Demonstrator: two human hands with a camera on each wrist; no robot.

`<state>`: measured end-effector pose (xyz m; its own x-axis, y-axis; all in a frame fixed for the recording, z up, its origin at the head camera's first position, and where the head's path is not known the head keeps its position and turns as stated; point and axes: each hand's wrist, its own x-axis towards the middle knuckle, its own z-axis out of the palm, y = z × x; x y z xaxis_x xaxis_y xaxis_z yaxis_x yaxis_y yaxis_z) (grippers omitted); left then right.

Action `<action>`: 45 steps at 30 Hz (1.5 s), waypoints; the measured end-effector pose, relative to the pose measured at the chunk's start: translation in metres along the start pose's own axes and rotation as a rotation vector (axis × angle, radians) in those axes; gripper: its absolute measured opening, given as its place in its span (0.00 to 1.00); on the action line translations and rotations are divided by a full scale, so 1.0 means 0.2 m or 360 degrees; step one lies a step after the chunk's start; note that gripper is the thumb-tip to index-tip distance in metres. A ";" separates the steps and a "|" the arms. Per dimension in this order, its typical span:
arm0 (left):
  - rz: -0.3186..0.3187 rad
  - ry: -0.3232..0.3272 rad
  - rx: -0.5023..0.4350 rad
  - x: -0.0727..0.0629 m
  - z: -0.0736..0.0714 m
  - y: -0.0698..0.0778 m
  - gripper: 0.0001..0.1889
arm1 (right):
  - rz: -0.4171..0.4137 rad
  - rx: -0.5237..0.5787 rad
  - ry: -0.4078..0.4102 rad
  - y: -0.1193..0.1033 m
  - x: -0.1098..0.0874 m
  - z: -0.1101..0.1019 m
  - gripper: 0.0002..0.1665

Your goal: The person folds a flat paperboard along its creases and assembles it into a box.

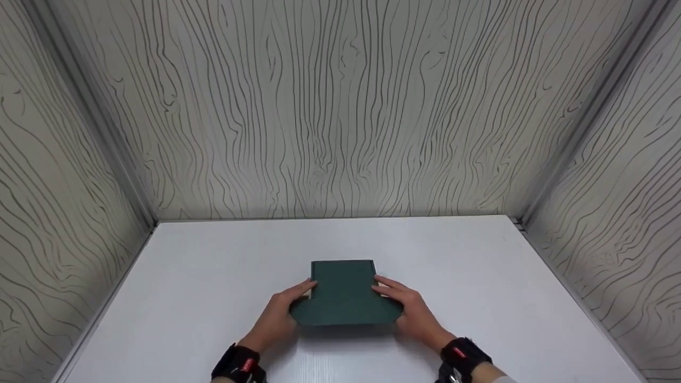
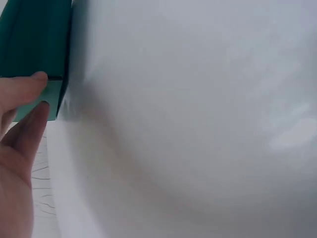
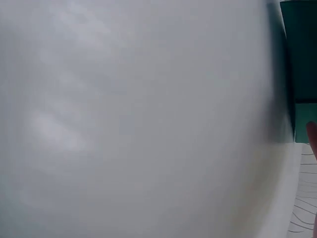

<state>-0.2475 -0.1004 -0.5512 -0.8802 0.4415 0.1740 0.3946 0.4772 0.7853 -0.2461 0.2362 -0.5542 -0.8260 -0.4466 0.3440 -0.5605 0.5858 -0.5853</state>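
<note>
A dark green cardboard box (image 1: 345, 284) lies on the white table in front of me, its lid flap (image 1: 346, 315) spread towards me with a wider, angled front edge. At the box's left side, my left hand (image 1: 279, 314) holds it, fingertips on the side edge and the thumb low by the flap. My right hand (image 1: 417, 316) grips the opposite side in a similar way. In the left wrist view, a finger and the thumb sit close together at the lighter green end of the box (image 2: 34, 39). Only a fingertip (image 3: 311, 130) shows beside the box in the right wrist view.
The white table (image 1: 213, 260) reaches back to a panel wall (image 1: 340, 106) with a wood-grain pattern. Similar side walls stand on the left (image 1: 42, 213) and right (image 1: 628, 213). Black straps with small devices wrap both wrists.
</note>
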 end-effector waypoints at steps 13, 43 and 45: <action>-0.0097 0.0304 -0.0493 0.05 -0.02 0.06 0.43 | 0.0513 0.0621 0.0171 -0.11 0.15 -0.09 0.29; -0.0254 0.0446 -0.0415 0.09 0.06 0.03 0.34 | 0.0818 0.1253 0.0016 -0.05 0.24 0.00 0.42; -0.0248 0.0454 -0.0405 0.09 0.07 0.02 0.34 | 0.0821 0.1265 0.0018 -0.05 0.24 0.01 0.43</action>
<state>-0.2584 -0.0800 -0.5522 -0.9762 0.1337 0.1708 0.2043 0.3025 0.9310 -0.2801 0.2077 -0.5335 -0.9632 -0.2522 -0.0925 0.0758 0.0750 -0.9943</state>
